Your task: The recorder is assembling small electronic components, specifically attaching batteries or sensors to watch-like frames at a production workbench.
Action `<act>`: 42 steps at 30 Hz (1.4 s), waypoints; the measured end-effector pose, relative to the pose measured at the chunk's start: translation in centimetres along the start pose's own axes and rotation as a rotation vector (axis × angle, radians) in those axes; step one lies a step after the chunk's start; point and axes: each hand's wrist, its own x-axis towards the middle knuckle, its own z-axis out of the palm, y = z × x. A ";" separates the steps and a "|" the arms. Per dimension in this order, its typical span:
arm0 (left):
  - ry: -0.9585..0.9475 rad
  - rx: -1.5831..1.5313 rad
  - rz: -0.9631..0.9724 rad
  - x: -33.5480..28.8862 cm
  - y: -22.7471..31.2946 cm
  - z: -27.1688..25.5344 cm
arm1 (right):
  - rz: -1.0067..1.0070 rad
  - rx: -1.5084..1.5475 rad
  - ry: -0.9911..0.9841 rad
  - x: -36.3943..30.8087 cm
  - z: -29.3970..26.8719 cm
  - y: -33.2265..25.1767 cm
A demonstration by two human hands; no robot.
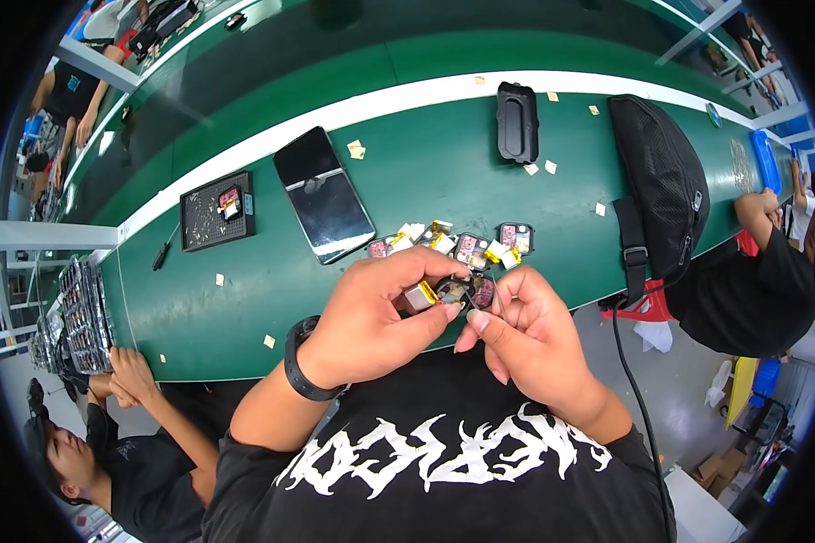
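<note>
My left hand pinches a small electronic unit with a silver battery pack wrapped in yellow tape, held just above the near edge of the green table. My right hand closes its fingertips on the same unit from the right side. A black band sits on my left wrist. Just beyond my hands, several similar small units with pink insides and yellow-taped batteries lie in a row.
A black phone lies left of centre, with a black parts tray further left and an oval black tray at the back. A black mesh bag lies at right. Other people sit at both sides. Tan scraps dot the table.
</note>
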 end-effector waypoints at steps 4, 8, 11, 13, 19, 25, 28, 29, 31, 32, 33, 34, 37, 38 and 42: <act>-0.079 -0.385 -0.109 -0.9 -0.9 -0.4 | -0.015 -0.074 -0.049 0.4 0.6 0.2; -0.038 -0.474 -0.091 -1.3 -1.0 -0.4 | -0.089 -0.205 -0.099 0.4 0.2 0.6; 0.013 -0.395 -0.185 -1.9 -0.9 -0.7 | -0.033 -0.241 -0.128 0.1 0.2 0.4; 0.043 -0.310 -0.182 -2.4 -1.6 -0.9 | 0.020 -0.219 -0.103 0.1 1.0 -0.1; 0.108 0.071 0.011 -3.3 -1.2 -1.0 | 0.115 -0.120 -0.059 0.4 2.1 0.3; 0.115 -0.166 0.001 -3.8 -2.1 -1.1 | 0.041 -0.042 -0.043 0.0 2.9 1.6; 0.098 -0.326 -0.094 -3.9 -2.6 -1.2 | 0.043 -0.035 -0.058 0.0 2.8 1.7; 0.088 -0.363 -0.122 -3.9 -2.7 -1.2 | 0.043 -0.040 -0.076 0.1 2.8 1.7; 0.078 -0.419 -0.158 -3.7 -2.7 -1.4 | 0.031 -0.067 -0.083 0.2 2.6 1.8; 0.067 -0.473 -0.194 -3.7 -2.7 -1.5 | 0.018 -0.094 -0.090 0.3 2.5 1.9; 0.069 -0.474 -0.193 -3.7 -2.8 -1.5 | 0.019 -0.095 -0.092 0.3 2.3 2.0; 0.071 -0.590 -0.200 -3.7 -3.0 -1.5 | -0.028 -0.130 -0.117 0.3 2.0 2.2; 0.087 -0.680 -0.211 -3.8 -2.8 -1.4 | -0.183 -0.093 -0.133 0.2 1.6 2.5; 0.099 -0.653 -0.217 -3.8 -2.7 -1.3 | -0.291 -0.020 -0.121 0.1 1.5 2.5; 0.078 -0.248 -0.179 -4.2 -2.8 -0.7 | -0.397 -0.576 -0.070 1.9 3.0 0.3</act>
